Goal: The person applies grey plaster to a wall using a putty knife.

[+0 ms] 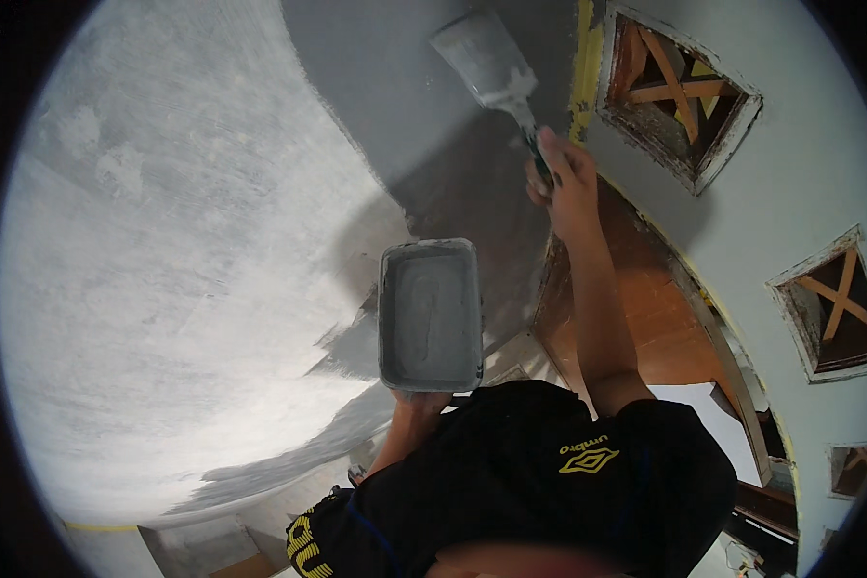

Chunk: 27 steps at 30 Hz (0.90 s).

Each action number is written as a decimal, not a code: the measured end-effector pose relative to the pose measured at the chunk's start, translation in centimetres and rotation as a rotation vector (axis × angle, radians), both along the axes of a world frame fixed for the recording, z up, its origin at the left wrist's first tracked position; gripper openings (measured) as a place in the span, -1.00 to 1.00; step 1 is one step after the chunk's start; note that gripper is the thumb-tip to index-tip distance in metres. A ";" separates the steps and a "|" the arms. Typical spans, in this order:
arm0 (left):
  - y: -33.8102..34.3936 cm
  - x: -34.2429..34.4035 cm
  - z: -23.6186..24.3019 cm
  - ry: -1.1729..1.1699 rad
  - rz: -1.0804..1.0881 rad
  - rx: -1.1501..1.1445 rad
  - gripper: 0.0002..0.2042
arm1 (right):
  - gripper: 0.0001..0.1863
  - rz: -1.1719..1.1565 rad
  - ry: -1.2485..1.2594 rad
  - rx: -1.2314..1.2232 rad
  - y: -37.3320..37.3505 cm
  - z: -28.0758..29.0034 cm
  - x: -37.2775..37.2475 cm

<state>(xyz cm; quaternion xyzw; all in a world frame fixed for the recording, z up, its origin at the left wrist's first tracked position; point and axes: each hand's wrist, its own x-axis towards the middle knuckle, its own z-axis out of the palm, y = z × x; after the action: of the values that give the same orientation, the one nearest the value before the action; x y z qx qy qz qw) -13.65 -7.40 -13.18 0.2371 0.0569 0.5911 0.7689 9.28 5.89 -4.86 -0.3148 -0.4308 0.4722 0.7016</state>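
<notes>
My right hand point(570, 183) is closed round the handle of a wide flat paintbrush point(484, 60). Grey paint covers its head, which lies at the grey-painted part of the wall point(371, 72); contact with the surface is hard to tell. Below it, a rectangular tub point(383, 318) with a paint-smeared rim is supported from underneath by my left hand point(422, 400), whose fingers are mostly hidden. Grey paint point(432, 308) lies inside the tub. To the left, the wall is a patchy whitish grey point(183, 231), with a ragged border against the darker coat.
Yellow tape point(586, 72) edges the painted area at the upper right. Beyond it, a pale wall has diamond-shaped openings point(679, 96) crossed by wooden slats. A brown wooden panel point(645, 299) and a white sheet point(708, 429) are beside my right arm.
</notes>
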 end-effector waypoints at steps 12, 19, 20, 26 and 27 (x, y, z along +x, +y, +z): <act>0.1 0.3 -0.4 -0.034 0.012 -0.062 -0.22 | -0.55 -0.099 -0.182 -0.350 -1.4 -9.4 1.7; -0.3 1.4 -1.3 -0.064 0.034 -0.191 -0.26 | -0.68 -0.202 -0.037 -0.476 -5.0 -12.3 3.1; -0.6 1.5 -1.3 -0.064 0.040 -0.193 -0.26 | -0.68 -0.196 -0.038 -0.479 -5.3 -11.5 3.2; -0.7 3.3 -1.6 -0.055 0.020 -0.079 -0.23 | -0.72 -0.139 0.014 -0.123 -2.2 -3.9 5.7; -0.6 3.6 -1.7 -0.056 0.007 -0.069 -0.22 | -0.72 -0.110 0.000 -0.092 -1.5 -2.4 5.8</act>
<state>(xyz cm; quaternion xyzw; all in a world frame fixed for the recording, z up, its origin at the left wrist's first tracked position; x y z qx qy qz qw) -10.04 -7.99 -14.89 0.1937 0.0566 0.5980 0.7757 15.04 4.40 -7.21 -0.3701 -0.3907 0.4523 0.7112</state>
